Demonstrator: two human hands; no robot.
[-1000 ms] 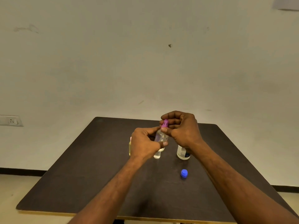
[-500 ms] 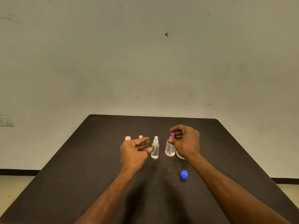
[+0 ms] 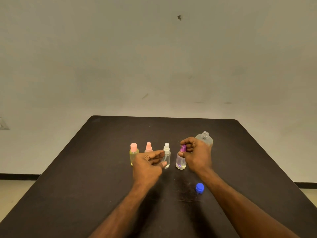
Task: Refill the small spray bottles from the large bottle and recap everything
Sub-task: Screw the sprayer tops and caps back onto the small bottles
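Several small bottles stand in a row on the dark table [image 3: 85,169]: a yellow-filled one with a pink cap [image 3: 133,152], a pink-topped spray bottle [image 3: 148,147], a clear white-topped spray bottle [image 3: 166,156], and a purple-topped spray bottle [image 3: 180,162]. My right hand [image 3: 197,154] pinches the purple top of that last bottle, which stands on the table. Behind the hand rises the large clear bottle [image 3: 205,138], uncapped. Its blue cap [image 3: 199,188] lies nearer to me. My left hand [image 3: 148,164] hovers with loosely curled fingers just left of the white-topped bottle, holding nothing.
A plain wall rises behind the table's far edge. A wall socket [image 3: 3,123] shows at the left edge. Bare dark tabletop stretches on both sides of the bottles and in front of them, apart from the blue cap.
The purple-topped bottle came down from between both hands onto the table. My left hand let go of it and moved left. The view dropped, and the pink bottles and large bottle's neck came into sight.
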